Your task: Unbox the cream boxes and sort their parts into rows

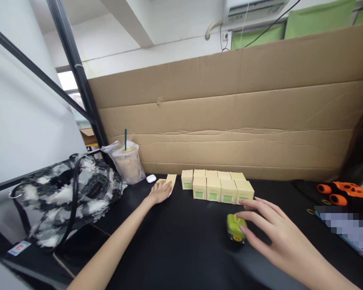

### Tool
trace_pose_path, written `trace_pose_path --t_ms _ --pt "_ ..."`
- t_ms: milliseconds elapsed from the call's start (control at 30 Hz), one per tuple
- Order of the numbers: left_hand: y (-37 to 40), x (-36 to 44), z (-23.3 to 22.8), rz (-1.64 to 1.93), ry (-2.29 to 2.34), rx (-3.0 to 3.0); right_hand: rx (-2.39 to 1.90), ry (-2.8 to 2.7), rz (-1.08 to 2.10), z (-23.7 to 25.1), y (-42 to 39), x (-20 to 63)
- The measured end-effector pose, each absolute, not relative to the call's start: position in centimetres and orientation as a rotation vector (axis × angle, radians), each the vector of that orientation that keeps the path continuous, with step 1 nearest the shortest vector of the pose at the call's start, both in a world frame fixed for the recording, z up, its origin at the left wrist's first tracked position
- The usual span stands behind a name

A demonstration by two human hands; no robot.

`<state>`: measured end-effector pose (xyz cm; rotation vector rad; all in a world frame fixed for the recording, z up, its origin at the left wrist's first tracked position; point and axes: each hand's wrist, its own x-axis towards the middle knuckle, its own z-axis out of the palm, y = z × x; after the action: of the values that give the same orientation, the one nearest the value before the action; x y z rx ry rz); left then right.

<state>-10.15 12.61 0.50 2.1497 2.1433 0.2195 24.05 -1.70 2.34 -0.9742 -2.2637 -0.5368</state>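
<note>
We had a black table (pixel 181 249) with a tall brown cardboard wall (pixel 230 121) behind it. Our left hand (pixel 161 192) lay far out on a flat, pale yellow folded paper box (pixel 170 181), fingers loose over it and not gripping. Just beside it stood a row of small pale yellow boxes with green squares (pixel 219 186), packed close together in two lines. Those looked done, and the flat one was not yet made up. Our right hand (pixel 268 225) was spread wide, with its fingertips touching a little round green jar with a yellow sticker (pixel 236 228), which sat alone on the table in front of the row and was not yet in a box. An iced drink in a plastic bag (pixel 127 161) and a black-and-white handbag (pixel 69 193) sat at the left.
</note>
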Motion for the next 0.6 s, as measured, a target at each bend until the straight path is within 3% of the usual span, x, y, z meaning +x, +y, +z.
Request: trace_pose_path --t_ms 200,367,467,600 --pt "13.0 -9.9 3.3 0.326 2.253 2.099 -1.199 -2.258 -0.1 1.6 -1.2 24.1" --pt "11.7 -8.2 5.4 0.617 2.162 2.168 -1.334 -2.194 0.212 0.1 -0.9 23.9" --pt "8.9 -5.8 5.2 0.759 1.901 2.242 -1.305 -2.165 0.319 -0.4 -0.8 23.8" --pt "4.1 -2.0 2.7 0.651 1.327 2.313 -1.145 -2.047 0.491 -0.9 -0.8 22.8"
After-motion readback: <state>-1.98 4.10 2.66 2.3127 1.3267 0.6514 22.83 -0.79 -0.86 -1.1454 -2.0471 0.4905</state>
